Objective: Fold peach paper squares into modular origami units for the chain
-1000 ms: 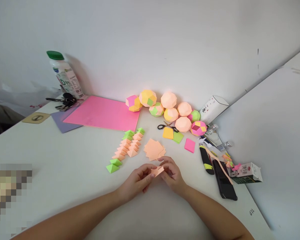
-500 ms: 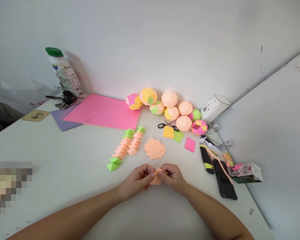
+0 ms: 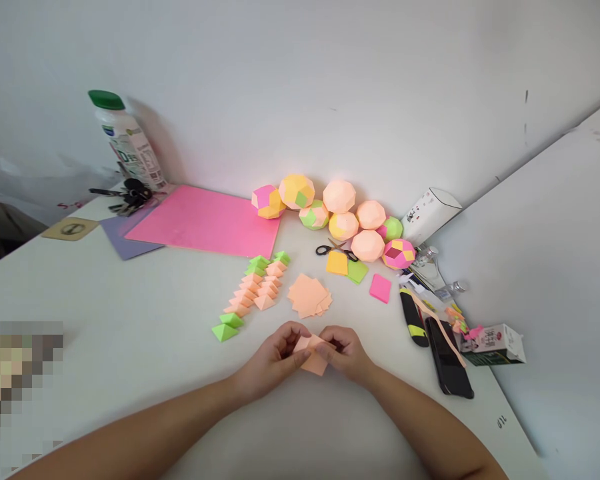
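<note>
A small square of peach paper (image 3: 316, 362) is pinched between both hands, low in the middle of the view. My left hand (image 3: 279, 353) grips its left side with thumb and fingers. On its right side, my right hand (image 3: 347, 353) presses with the thumb. Fingertips cover part of the paper, so its creases are hard to make out. Just beyond lies a fanned stack of peach paper squares (image 3: 309, 295). Two rows of folded paper pieces (image 3: 250, 290), peach with green at the ends, stand to the left of that stack.
Faceted paper balls (image 3: 367, 245) cluster by the wall, with scissors (image 3: 337, 250) and yellow, green and pink paper pads (image 3: 380, 288) before them. A pink sheet (image 3: 205, 223) and a white bottle (image 3: 130, 147) are left. Rightward lie a cutter (image 3: 414, 319), phone (image 3: 447, 360) and carton (image 3: 495, 345).
The peach paper has turned in my fingers and shows a larger, flatter face. My left fingers have shifted slightly up; my right hand has barely moved.
</note>
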`<state>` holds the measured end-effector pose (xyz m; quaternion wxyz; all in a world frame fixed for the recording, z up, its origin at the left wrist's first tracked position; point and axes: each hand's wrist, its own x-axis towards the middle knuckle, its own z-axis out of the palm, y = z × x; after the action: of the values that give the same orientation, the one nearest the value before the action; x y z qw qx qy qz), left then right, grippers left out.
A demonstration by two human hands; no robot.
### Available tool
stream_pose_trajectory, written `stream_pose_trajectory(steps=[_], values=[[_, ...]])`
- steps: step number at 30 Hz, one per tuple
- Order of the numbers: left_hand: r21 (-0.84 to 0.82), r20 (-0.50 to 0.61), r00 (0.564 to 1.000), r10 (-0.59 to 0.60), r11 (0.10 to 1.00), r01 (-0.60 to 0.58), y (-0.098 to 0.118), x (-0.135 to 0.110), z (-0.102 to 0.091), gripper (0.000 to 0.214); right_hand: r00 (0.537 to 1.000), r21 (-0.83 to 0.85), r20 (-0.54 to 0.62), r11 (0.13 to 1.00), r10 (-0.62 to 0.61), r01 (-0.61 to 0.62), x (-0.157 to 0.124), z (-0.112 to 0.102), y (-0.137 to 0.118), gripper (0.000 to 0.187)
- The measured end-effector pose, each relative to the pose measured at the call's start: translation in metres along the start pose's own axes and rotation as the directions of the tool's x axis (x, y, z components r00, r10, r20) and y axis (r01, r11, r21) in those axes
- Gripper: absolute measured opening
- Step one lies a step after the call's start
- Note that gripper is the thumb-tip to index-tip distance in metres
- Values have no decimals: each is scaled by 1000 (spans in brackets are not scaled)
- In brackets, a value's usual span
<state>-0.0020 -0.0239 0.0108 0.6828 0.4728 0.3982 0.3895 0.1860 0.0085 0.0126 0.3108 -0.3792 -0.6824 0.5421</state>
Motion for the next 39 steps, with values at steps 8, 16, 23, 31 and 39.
stream_pose_trajectory(steps=[8,16,23,31,39], values=[[9,1,1000,25,1000,-25,-1,-1,-1,35,999,105,5,994,41,-41,3,-3,1,27],[23,-3,997,72,997,-72,-3,0,-2,34,998,131,-29,990,59,-55,3,-3,3,26],[322,21,997,78,943,-80,8,-1,0,28,991,149,-98,986,90,-75,2,-1,4,24],[340,23,996,89,936,-92,12,-2,2,29,986,250,-85,961,140,-115,3,-1,8,25],[393,14,993,114,913,-110,15,-4,5,35,991,204,-83,975,104,-85,5,-1,0,17]])
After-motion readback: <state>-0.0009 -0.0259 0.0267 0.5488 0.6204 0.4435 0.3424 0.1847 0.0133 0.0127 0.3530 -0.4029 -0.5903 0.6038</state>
